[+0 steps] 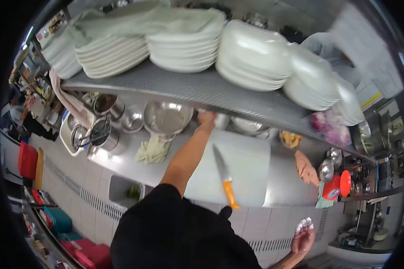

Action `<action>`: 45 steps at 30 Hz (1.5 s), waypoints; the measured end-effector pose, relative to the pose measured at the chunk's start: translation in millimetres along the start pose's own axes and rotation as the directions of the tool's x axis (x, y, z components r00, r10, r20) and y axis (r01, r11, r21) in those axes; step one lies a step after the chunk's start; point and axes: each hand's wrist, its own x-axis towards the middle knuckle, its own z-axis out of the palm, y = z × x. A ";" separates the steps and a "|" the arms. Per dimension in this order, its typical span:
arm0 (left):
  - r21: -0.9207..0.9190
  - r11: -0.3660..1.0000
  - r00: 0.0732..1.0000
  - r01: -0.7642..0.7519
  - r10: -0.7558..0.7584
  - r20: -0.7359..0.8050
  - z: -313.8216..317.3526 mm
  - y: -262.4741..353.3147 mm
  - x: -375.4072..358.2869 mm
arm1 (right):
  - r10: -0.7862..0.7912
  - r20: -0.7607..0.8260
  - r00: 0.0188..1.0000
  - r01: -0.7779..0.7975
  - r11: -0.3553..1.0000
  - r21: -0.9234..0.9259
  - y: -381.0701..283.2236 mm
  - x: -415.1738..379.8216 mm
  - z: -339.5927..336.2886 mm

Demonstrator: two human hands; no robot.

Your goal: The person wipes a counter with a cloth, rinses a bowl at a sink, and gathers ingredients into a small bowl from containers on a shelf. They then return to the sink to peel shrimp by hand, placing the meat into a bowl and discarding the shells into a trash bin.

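My left hand [206, 118] reaches in under the shelf's front edge, beside a metal container [221, 121]. Its fingers are mostly hidden, so their grip does not show. At the lower right, away from the counter, my right hand [303, 237] is palm up with its fingers extended and nothing held. Something white coats its fingertips. Between the two hands lies a white cutting board [251, 166]. On it rests a knife [224, 174] with an orange handle, which overhangs the board's near edge.
Stacks of white plates [184, 49] fill the shelf [175, 87] above. Steel bowls [168, 119], pots and a pale cloth [152, 150] sit left of the board. On the right are a food bowl [291, 139], a pinkish cloth [305, 168] and a red scale [332, 187].
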 end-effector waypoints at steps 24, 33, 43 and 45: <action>0.557 -0.460 0.599 -0.691 0.067 0.798 -266.8 89.1 -196.7 | -0.053 -0.026 0.998 0.055 0.996 0.076 69.2 -38.2 90.6; 0.413 -0.484 0.505 -0.772 -0.071 0.860 -440.6 186.9 -220.9 | -0.086 0.166 0.982 0.057 0.983 0.175 29.4 0.3 49.4; 0.683 0.358 0.759 -0.637 0.449 0.472 -247.2 159.4 -340.8 | -0.109 -0.235 0.966 0.154 0.972 0.179 -34.7 -47.0 -138.4; 0.646 0.506 0.818 -0.572 0.409 0.404 -191.6 134.7 -347.4 | -0.127 -0.270 0.954 0.187 0.960 0.208 -44.6 -61.9 -163.1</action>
